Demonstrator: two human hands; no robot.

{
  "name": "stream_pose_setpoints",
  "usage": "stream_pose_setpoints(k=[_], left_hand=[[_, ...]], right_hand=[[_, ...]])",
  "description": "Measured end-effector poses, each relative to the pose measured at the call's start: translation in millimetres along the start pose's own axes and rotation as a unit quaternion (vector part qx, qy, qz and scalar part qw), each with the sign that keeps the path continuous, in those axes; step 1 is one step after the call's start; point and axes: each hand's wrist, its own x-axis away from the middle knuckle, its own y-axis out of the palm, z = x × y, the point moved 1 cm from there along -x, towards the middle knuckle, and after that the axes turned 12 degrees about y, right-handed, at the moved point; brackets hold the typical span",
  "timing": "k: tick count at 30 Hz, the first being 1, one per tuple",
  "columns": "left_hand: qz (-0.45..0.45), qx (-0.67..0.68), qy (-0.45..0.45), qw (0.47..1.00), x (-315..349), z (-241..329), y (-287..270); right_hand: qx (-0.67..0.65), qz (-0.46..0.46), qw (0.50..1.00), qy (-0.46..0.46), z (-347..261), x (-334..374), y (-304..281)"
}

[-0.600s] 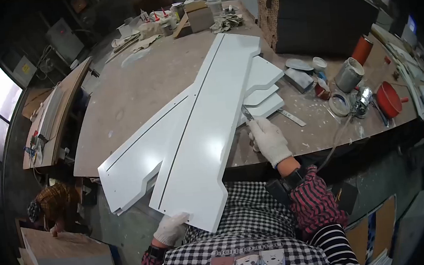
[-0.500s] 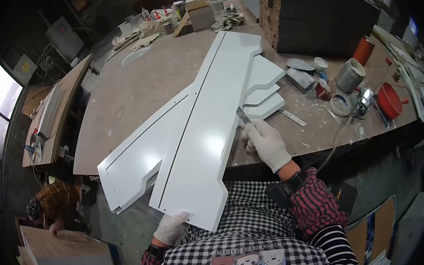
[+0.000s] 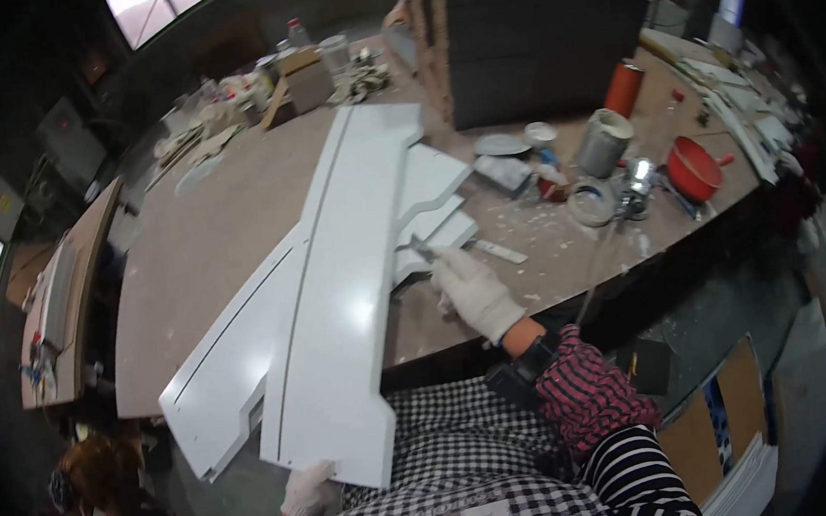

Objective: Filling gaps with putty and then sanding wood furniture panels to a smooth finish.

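Note:
A long white panel with a dark groove and a notched right edge lies slantwise across other white panels, its near end jutting past the table edge. At that near corner, my gloved left hand grips the panel, its fingers partly hidden underneath. My gloved right hand is closed around a small flat-bladed metal tool, like a putty knife. Its blade points toward the panel's right edge, just beside it and over the lower panels. The tool's handle is hidden in the glove.
Right of the panels lie a flat strip, a grey can, a tape roll, a metal air tool with hose and a red bowl. A dark box-like block stands behind. Another person crouches at lower left.
The whole view has swung, so the table and panels sit farther left in the picture. The blade has moved slightly away from the panel's edge. Both hands keep their holds.

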Motion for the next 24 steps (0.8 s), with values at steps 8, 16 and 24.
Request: stream_pose_setpoints(k=[8, 16, 24], left_hand=[[0.032, 0.171, -0.18, 0.968, -5.5, -0.1, -14.1], [0.041, 0.177, -0.161, 0.97, -16.5, 2.1, -5.8], [0.069, 0.182, -0.151, 0.969, -23.4, 0.5, 13.2]], right_hand=[[0.254, 0.191, 0.945, -0.077, -17.9, 6.9, -112.3], [0.33, 0.316, 0.885, -0.093, -34.4, -6.9, -258.3], [0.361, 0.402, 0.839, 0.063, -65.2, -32.6, -339.8]])
